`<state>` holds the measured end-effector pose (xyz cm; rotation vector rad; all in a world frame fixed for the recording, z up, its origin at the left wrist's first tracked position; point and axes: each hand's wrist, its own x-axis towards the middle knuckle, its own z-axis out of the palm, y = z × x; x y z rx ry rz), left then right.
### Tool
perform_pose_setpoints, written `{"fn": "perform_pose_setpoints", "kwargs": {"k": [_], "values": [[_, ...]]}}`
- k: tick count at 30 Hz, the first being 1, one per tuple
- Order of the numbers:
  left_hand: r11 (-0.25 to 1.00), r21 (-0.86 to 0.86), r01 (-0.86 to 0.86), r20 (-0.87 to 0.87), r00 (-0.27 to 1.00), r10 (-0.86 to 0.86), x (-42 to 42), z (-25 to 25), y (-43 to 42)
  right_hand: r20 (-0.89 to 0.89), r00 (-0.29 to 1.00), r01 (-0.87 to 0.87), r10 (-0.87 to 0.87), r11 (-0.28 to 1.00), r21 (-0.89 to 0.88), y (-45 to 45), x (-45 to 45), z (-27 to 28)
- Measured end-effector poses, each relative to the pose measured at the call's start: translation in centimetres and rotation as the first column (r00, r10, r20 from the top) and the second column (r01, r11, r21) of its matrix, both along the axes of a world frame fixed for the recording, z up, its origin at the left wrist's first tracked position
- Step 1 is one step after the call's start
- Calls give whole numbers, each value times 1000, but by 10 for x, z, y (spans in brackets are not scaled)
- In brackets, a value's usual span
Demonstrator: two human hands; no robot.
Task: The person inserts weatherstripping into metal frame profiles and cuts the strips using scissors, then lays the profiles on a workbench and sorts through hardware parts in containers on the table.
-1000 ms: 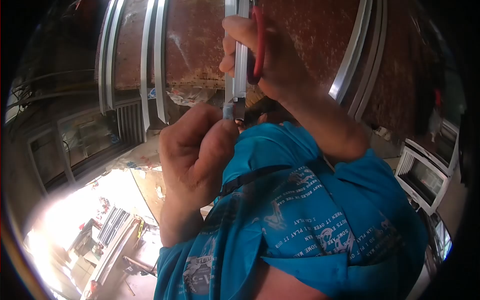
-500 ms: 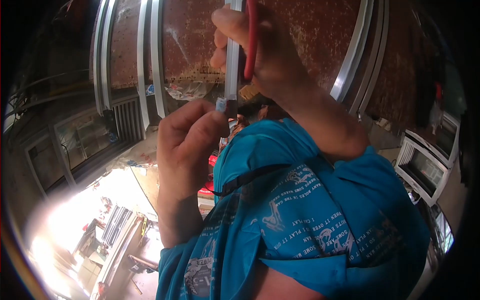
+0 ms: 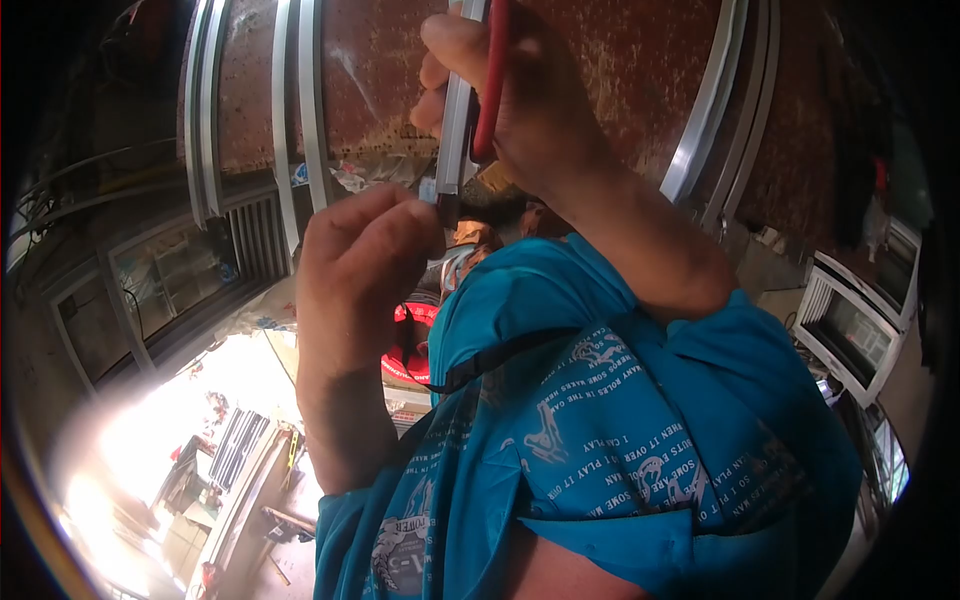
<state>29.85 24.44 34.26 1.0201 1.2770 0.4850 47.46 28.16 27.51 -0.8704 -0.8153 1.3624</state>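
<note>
A person in a teal shirt (image 3: 620, 450) with white print works at a worn, reddish-brown surface (image 3: 640, 70), blotched and scratched, that fills the top of the frame. The right hand (image 3: 545, 110), upper center, closes its thumb and fingers around a slim silver strip (image 3: 455, 140); a red handle (image 3: 490, 90) runs beside the strip, against the palm. The left hand (image 3: 365, 240), left of center, pinches a small pale-blue piece (image 3: 428, 188) between thumb and curled forefinger, close to the strip's lower end.

More silver lengths (image 3: 312, 120) hang past the surface's near edge at upper left, with others at upper right. Framed panels (image 3: 170, 270) line the left side, and a white frame (image 3: 850, 330) leans at right. Glare washes over the lower left, where dark slats (image 3: 238, 448) are stacked.
</note>
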Motion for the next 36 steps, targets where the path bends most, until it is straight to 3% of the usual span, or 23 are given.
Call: {"fn": "perform_pose_setpoints", "kwargs": {"k": [3, 6, 8, 9, 11, 12, 14, 18, 21, 23, 26, 27, 29, 30, 31, 35, 36], "values": [[999, -47, 20, -4, 1000, -20, -1, 1, 6, 13, 1000, -18, 18, 999, -30, -1, 0, -1], [998, 13, 62, -48, 997, -62, 0, 0, 4, 83, 996, 38, -35, 999, -29, -4, 1, 7], [983, 182, 3, -67, 998, 9, 1, -8, 3, 118, 988, 105, -98, 993, -55, -5, -1, 13], [983, 183, 4, -67, 998, 8, 1, -12, 3, 130, 984, 128, -119, 990, -62, -5, -3, 14], [973, 230, -33, 115, 993, 7, 1, -18, 4, 45, 987, 150, -152, 987, 53, -5, -6, 7], [973, 230, -32, 114, 993, 5, 2, -20, 3, 16, 987, 159, -161, 983, 90, -5, -6, 4], [970, 237, -58, 161, 987, 20, 5, -22, 0, 108, 994, -1, -3, 1000, 29, -1, 3, -1], [974, 216, 61, 217, 970, -109, -9, -16, 7, 26, 998, 63, -65, 996, 66, -2, 4, -3], [974, 196, 110, 124, 983, -135, -17, -19, 12, 92, 989, 113, -113, 994, 9, -5, 4, 2], [943, 299, 150, 105, 976, -189, -18, -21, 14, 86, 993, 83, -86, 996, 43, -7, 6, -2], [977, 211, 16, 119, 992, -42, -13, -21, 9, 146, 979, 141, -142, 990, 15, -6, -1, 1], [948, 316, -28, 141, 990, -18, -9, -26, 9, 146, 979, 142, -143, 990, 16, -4, -4, -5], [908, 412, -71, 163, 987, 4, -1, -27, 6, 33, 991, 129, -133, 987, 100, -3, -10, -17], [883, 465, -56, 79, 997, 22, 4, -24, 4, -4, 992, 127, -127, 984, 128, -3, -11, -16], [855, 518, -37, -5, 999, 47, 8, -22, 4, -55, 987, 151, -148, 987, 58, -7, -10, -6], [857, 514, -28, 28, 999, 16, 11, -26, 4, -108, 984, 132, -139, 989, -71, -11, -2, -10], [843, 531, 86, -38, 996, -77, 8, -27, 9, -107, 984, 133, -140, 989, -70, -10, -2, -4]]}}
